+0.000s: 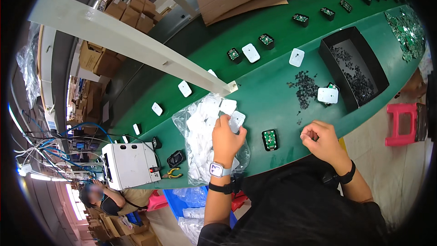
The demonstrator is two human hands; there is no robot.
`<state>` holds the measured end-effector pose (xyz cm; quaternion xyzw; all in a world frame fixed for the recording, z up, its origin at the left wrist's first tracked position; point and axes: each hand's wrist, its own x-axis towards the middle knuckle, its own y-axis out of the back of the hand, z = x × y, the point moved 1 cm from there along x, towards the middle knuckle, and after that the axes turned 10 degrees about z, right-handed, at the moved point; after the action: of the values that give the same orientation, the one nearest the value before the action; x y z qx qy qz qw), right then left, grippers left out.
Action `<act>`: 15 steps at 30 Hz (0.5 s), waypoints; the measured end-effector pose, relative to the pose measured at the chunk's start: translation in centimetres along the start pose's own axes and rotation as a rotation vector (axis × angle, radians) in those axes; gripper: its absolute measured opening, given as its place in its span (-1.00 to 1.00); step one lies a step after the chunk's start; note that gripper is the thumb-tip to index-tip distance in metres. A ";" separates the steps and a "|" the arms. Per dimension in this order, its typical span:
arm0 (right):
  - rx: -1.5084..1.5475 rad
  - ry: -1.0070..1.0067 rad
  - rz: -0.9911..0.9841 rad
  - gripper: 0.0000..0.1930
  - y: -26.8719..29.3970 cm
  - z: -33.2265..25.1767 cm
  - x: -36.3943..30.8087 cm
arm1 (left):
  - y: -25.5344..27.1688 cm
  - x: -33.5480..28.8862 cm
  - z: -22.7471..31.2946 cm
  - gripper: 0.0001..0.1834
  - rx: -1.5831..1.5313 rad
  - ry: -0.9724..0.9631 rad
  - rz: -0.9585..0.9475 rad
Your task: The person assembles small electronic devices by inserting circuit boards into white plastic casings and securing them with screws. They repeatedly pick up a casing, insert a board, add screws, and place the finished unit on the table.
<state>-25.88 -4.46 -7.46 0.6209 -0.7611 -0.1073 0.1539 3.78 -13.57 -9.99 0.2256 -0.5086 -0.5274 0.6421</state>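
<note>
My left hand (227, 140) grips a white plastic cover (236, 121) by its edge, over a clear plastic bag (181, 123) full of similar white covers. To the right, a black case with a green circuit board (270, 140) lies face up on the green bench (273, 91). My right hand (324, 142) hovers near the bench's front edge with its fingers curled closed; what they hold, if anything, is hidden. Beyond it, a white cover (327, 95) rests over another circuit board. Beside that are scattered small black parts (306, 89).
A black open box (384, 82) holds more small black parts. Green circuit boards (406, 32) are heaped far right. Cases and white covers line the green belt behind. A white post (136, 41) crosses overhead. Yellow-handled pliers (171, 173) and a white machine (132, 166) stand left; a person sits beyond.
</note>
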 end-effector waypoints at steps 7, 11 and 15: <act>0.282 0.186 -0.040 -0.90 -1.4 -4.4 0.4 | 4.7 -1.9 7.2 -0.58 -0.693 0.207 0.114; 0.273 0.330 -0.052 -0.88 -3.2 -6.2 1.4 | 4.6 -4.2 8.8 -0.66 -1.129 0.661 -0.113; 0.224 0.403 -0.055 -0.85 -3.6 -6.5 1.6 | 5.6 -4.1 11.2 -0.50 -1.374 0.714 -0.101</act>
<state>-20.46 -6.56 -2.54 0.6636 -0.7048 0.0998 0.2299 -3.35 -5.17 -2.78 -0.0438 0.1811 -0.6483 0.7382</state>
